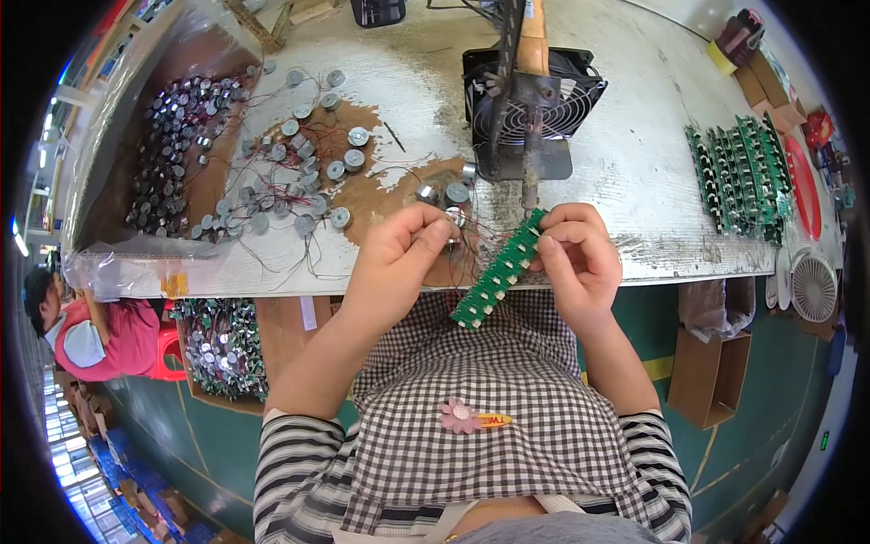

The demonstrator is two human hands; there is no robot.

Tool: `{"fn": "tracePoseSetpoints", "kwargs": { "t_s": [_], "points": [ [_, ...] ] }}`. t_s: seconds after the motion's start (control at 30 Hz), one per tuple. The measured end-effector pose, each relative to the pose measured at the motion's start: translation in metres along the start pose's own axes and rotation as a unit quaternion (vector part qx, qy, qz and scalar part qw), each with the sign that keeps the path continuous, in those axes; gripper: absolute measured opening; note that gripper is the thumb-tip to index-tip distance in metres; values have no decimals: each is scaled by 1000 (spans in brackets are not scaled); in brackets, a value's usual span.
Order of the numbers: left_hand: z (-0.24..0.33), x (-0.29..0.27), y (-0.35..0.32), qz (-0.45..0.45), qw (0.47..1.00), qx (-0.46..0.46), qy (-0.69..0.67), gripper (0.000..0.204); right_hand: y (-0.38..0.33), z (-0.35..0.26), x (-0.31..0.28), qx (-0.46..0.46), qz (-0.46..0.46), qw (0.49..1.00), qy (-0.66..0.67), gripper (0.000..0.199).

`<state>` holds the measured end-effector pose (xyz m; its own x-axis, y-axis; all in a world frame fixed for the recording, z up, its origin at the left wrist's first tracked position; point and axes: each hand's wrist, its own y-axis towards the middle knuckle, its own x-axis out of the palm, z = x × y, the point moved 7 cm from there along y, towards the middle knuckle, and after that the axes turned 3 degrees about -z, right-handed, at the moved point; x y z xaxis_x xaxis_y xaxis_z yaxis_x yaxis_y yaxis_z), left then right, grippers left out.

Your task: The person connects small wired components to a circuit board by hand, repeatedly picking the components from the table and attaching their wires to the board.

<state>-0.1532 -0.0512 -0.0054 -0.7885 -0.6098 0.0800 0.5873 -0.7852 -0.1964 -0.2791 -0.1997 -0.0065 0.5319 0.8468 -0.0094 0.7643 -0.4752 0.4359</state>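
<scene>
My right hand [580, 263] grips a green circuit board strip [498, 276] by its upper end, and the strip slants down over the table's front edge. Small pale parts run along its face. My left hand [403, 258] is closed in a pinch on thin wires beside a small silver motor [456, 216]; the fingers partly hide what they hold. Dark red wires trail between the left fingertips and the board. Just above the board's upper end, a soldering iron [533, 150] with a wooden handle points down, fixed in a stand.
Loose wired motors [308, 163] lie across the table's left side, beside a plastic-lined box [91, 199] full of motors. A black fan [580, 91] stands behind the iron. Stacked green boards [743, 177] are at the right. Below left, another box holds assembled boards [222, 344]; a person in pink [109, 335] sits beyond.
</scene>
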Motion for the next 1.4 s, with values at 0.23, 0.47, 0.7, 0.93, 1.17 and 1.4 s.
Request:
{"fn": "tracePoseSetpoints", "kwargs": {
  "t_s": [0.23, 0.47, 0.7, 0.93, 1.17, 1.4],
  "points": [
    [-3, -19, 9, 52, 987, 88, 124, 19, -2, 2, 1, 4, 2, 1000, 9, 4],
    [22, -35, 1, 102, 890, 230, 381, 17, -2, 5, -1, 16, 2, 1000, 7, 4],
    [23, -64, -2, 177, 858, 242, 418, 21, 0, 7, 0, 28, 7, 1000, 11, 6],
    [18, -84, 6, 279, 936, 212, 43, 16, -3, 7, -1, 42, 17, 999, 7, 6],
    [7, -57, 16, 158, 976, 107, -105, 22, -7, 7, -3, 40, 39, 998, 35, 3],
    [13, -16, 2, 21, 985, 30, -171, 22, -1, 2, 1, 28, 1, 999, -23, 3]
  ]
}}
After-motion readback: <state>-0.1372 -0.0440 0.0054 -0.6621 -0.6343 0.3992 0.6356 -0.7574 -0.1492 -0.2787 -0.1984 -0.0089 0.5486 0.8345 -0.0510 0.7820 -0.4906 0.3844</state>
